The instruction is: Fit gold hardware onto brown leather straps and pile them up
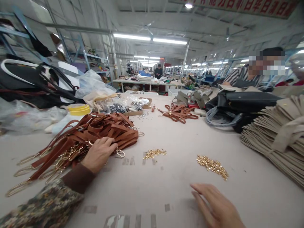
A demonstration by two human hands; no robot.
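My left hand [99, 153] rests on the near edge of a big pile of brown leather straps [95, 133] with gold rings, its fingers curled onto a strap end beside a gold clasp [120, 153]. Whether it grips the strap is unclear. My right hand [217, 205] lies flat on the table [166, 190] at the lower right, fingers stretched out, holding nothing. Two small heaps of gold metal fittings lie ahead of it: one [154, 153] in the middle, one [212, 166] to the right.
Stacked beige fabric pieces [280, 139] fill the right edge. Black bags [239, 107] and a second strap pile [179, 113] lie farther back. Plastic bags, a yellow tape roll [79, 109] and dark bags sit at the left. A person in a striped top [239, 74] sits across the table.
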